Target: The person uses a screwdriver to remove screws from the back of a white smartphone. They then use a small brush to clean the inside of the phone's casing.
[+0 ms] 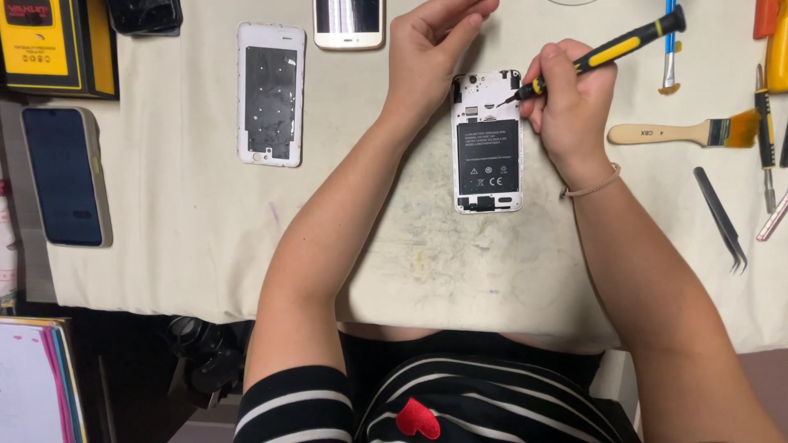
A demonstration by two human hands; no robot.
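A white phone [487, 176] lies face down on the stained cloth mat [205, 230] with its back cover off and its black battery showing. My left hand [427, 57] rests on the phone's upper left corner, fingers stretched past its top edge. My right hand [566, 102] grips a black and yellow screwdriver [611, 47], whose tip touches the upper right part of the phone. The removed white back cover [270, 94] lies to the left, inner side up.
A phone in a grey case [66, 176] lies at far left, a white phone [349, 20] at the top. A wooden brush [685, 131], black tweezers [721, 217] and other tools lie at right. A yellow box [53, 45] sits top left.
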